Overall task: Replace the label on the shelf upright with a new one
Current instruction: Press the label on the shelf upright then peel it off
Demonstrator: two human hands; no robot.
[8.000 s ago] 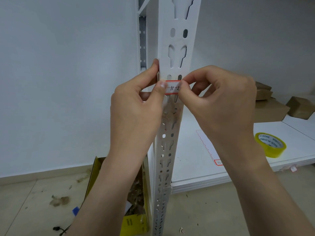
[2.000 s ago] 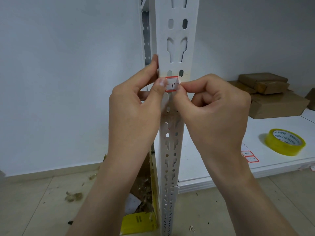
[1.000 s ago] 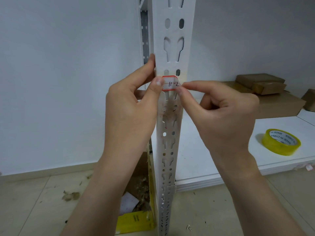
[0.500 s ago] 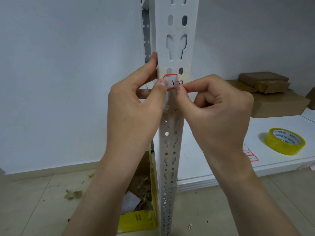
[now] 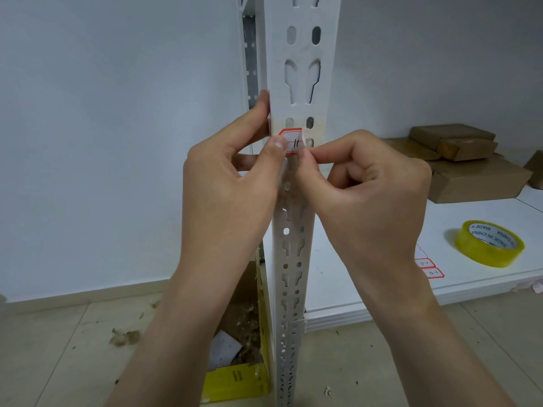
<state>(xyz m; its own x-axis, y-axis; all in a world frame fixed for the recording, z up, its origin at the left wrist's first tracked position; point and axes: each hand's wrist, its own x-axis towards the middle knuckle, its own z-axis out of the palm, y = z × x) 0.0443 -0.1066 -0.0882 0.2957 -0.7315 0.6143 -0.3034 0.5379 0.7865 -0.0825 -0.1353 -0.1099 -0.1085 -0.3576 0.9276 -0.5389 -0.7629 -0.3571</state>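
Head view, items as I log them:

1. Shelf upright (image 5: 293, 83): white slotted metal, standing vertical at centre, near me.
2. Label (image 5: 293, 142): red-bordered, handwritten, stuck across the upright's face just below a pair of oval slots. Its right end looks lifted off the metal.
3. Left hand (image 5: 229, 195): thumb pressed on the label's left end, fingers wrapped round the upright's left edge, bracing it.
4. Right hand (image 5: 367, 195): thumb and forefinger pinched together on the label's right end, other fingers curled in.
5. Shelf board (image 5: 352, 283): to the right, carrying spare labels (image 5: 430, 268), a yellow tape roll (image 5: 489, 243), and cardboard boxes (image 5: 476, 177) farther back.
6. Yellow carton (image 5: 235, 380): on the floor, left of the upright's foot.

Step in hand, as I judge it: peeling the old label, barely started.

Next move calls for a slow, flat pull leftward so the paper comes away whole, with the left thumb giving way.
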